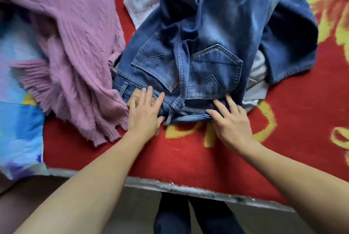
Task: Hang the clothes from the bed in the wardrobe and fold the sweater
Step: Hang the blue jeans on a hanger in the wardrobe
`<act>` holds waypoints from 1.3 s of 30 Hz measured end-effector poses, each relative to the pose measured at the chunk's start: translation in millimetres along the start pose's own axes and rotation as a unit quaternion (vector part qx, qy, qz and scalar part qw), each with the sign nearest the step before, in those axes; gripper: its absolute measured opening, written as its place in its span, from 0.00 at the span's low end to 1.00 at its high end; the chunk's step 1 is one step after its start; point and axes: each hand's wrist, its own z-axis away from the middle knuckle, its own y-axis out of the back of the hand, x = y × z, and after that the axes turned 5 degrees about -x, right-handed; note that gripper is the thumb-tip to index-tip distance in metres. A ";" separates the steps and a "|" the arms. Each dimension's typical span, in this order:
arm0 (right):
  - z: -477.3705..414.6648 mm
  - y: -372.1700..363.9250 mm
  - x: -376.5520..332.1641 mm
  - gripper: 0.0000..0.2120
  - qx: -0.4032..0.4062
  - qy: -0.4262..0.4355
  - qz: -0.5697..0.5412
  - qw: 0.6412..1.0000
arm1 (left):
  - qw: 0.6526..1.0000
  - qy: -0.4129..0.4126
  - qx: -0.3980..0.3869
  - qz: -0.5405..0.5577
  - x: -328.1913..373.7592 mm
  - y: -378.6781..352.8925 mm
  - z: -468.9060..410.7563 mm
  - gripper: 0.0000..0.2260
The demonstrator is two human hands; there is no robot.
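– While I watch the head view from my remote station, I see a pair of blue jeans lying on a bed covered by a red blanket with yellow patterns. The jeans lie back side up, with the waistband nearest the person and the legs running away toward the top of the view.

– Where are the hands?

– Both are on the waistband. The left hand lies with its fingers straight and spread, partly over the tan leather patch, and its thumb is at the waistband's lower edge. The right hand lies just right of the centre seam, fingers also straight and spread, pressing on the denim. Neither hand has closed around the cloth, though I cannot tell whether either thumb is tucked under the edge.

– And the sweater?

– A mauve ribbed sweater lies crumpled on the bed to the left of the jeans. Its edge touches them just beside the left hand. No hand is on it.

– Anything else on the bed?

– A pale blue garment shows from under the jeans, at the upper left and again at the right. A blue and purple tie-dyed cloth lies at the far left, partly under the sweater. Two stitched back pockets show on the jeans above the hands. Below the bed's grey edge I can see the person's legs in dark trousers.
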 end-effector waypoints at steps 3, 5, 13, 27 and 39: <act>-5.2 15.9 0.1 0.10 0.032 -0.042 -0.112 0.992 | 0.999 -0.002 0.020 0.034 0.2 -1.5 2.0 0.33; -3.1 36.3 0.7 0.10 0.020 -0.115 -0.183 0.976 | 0.996 -0.001 0.015 0.083 -0.7 7.9 3.2 0.32; 27.2 130.1 3.3 0.09 0.047 -0.202 -0.330 0.921 | 0.996 -0.070 -0.033 0.041 7.8 44.4 50.2 0.19; 226.3 180.6 -55.6 0.12 -0.076 -0.205 -0.170 0.961 | 0.993 -0.083 0.015 0.088 -38.7 91.1 261.6 0.13; 377.2 292.5 -107.8 0.20 -0.021 -0.261 -0.147 0.954 | 0.964 -0.070 0.185 0.175 -53.7 134.6 446.3 0.15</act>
